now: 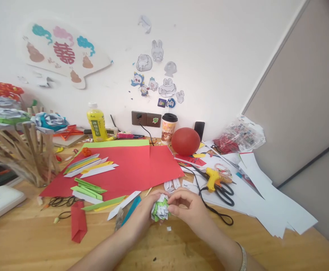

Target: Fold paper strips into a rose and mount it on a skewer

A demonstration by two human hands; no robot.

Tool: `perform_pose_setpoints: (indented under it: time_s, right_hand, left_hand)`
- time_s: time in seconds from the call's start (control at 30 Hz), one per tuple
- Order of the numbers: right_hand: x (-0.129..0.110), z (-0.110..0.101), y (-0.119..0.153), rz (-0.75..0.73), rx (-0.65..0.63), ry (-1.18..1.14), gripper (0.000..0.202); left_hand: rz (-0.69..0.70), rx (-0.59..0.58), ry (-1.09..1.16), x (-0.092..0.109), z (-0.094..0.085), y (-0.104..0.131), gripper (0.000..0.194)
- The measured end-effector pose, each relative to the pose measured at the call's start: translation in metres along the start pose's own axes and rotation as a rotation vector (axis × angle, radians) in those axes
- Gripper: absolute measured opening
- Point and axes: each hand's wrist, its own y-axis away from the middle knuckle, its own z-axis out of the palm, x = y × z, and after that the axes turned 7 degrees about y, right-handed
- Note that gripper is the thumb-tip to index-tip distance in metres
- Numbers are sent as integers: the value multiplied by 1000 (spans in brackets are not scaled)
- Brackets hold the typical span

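Note:
A small folded-paper ball (160, 207) in green and white is held between both hands near the table's front. My left hand (144, 210) wraps round its left side, the fingers partly hidden behind it. On its right side, my right hand (186, 207) has curled fingers, with the thumb and fingertips against the paper. Left of my hands lie a teal strip (131, 210), a white folded strip (124, 205) and green folded strips (88, 192). Behind them are red paper sheets (133, 165).
To the right are a yellow glue gun (213, 179), black-handled scissors (225, 194), a cable and white paper (277, 207). A red balloon (185, 141), a cup (169, 130) and a yellow bottle (96, 124) stand behind. Wooden sticks (31, 150) fill a container at left.

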Motion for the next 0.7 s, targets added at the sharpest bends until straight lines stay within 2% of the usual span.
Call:
perform_pose_setpoints:
  time_s: [0.13,0.23,0.4,0.57,0.7]
  right_hand:
    - [-4,0,0,17,-11,31,5]
    - [-8,0,2,-85,18,154,6]
    - [-9,3,7,-280,81,397,11]
    - [-5,6,7,-246,63,372,14]
    - [-4,4,7,-326,83,427,8]
  left_hand:
    - [-12,7,-38,-4,-6,-4,24]
    - [-10,-17,-57,-4,-9,-4,25]
    - [-1,18,-50,-2,-5,-1,26]
    - [14,24,-28,-1,0,2,26]
    - [7,48,-48,-2,-2,1,25]
